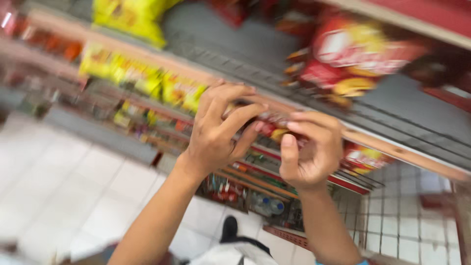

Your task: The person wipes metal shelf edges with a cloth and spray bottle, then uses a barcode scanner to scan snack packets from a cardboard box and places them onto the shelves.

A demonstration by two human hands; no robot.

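Both hands are raised in front of a shop shelf [392, 142]. My left hand [221, 130] and my right hand [309, 149] pinch the same red snack packet [272, 125] by its top edge, one hand at each end. The packet is mostly hidden behind my fingers and the picture is blurred by motion. Above it, on the grey wire shelf [235, 54], lies a pile of red and yellow snack bags [348, 54].
Yellow bags [132, 17] lie on the upper shelf at the left, and small yellow packets [142, 78] hang along the shelf edge. Lower shelves hold more goods. Below is a white tiled floor [64, 191], with my dark shoe [229, 228].
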